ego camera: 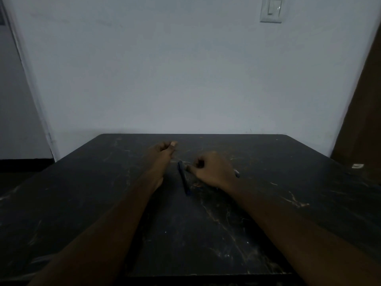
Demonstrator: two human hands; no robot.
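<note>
A dark blue pen (183,178) lies on the black marbled table (206,234), between my two hands and pointing away from me. My left hand (165,150) hovers just left of its far end, fingers curled and thumb laid against them, with nothing visible in it. My right hand (212,170) rests on the table right of the pen, fingers curled and thumb tip close to the barrel. A bluish end with a pale tip (237,174) sticks out from the little-finger side of that hand, like a second pen in its grip. The rest of it is hidden.
The table's far edge meets a pale wall (185,79) that carries a light switch (273,9). A small white thing (357,166) lies near the table's right edge. A brown door or panel (362,120) stands at the right, and a doorway opens at the left.
</note>
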